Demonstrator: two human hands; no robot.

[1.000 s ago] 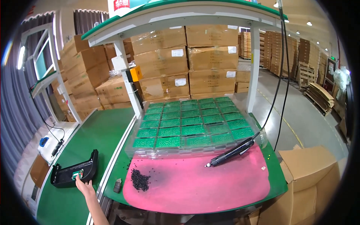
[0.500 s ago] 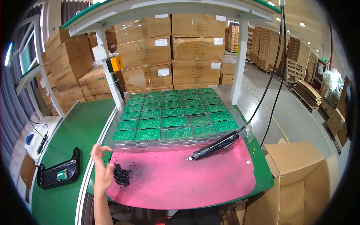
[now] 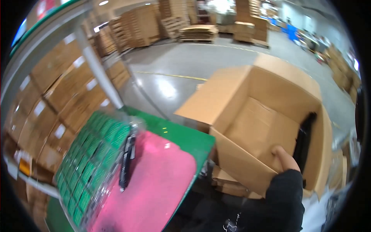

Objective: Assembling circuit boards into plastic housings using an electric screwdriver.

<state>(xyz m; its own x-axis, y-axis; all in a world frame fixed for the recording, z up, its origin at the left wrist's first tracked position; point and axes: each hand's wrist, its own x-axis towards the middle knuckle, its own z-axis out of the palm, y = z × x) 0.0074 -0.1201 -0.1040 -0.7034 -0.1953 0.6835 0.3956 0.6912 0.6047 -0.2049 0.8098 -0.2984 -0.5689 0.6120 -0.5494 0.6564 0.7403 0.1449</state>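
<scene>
My right hand (image 3: pixel 286 159) reaches down into a large open cardboard box (image 3: pixel 239 154), its dark sleeve (image 3: pixel 284 197) crossing the near rim. One finger or thumb points toward the bare box floor; the other fingers are hidden or blurred, so their grip does not show. Close beside this hand, a long black plastic part (image 3: pixel 305 137) stands against the right inner wall. My left hand is out of sight.
On the green workbench (image 3: pixel 176 129) left of the box are a pink mat (image 3: pixel 162 174), a black electric screwdriver (image 3: pixel 126 160) and a clear tray of green circuit boards (image 3: pixel 91 149). Stacked cartons (image 3: pixel 73 85) stand behind. A metal post (image 3: pixel 98 71) rises at the bench.
The view has swung right from the bench to the cardboard box. My left hand, raised with fingers apart beside the pile of small black pieces, has left view; my right hand now appears in the box.
</scene>
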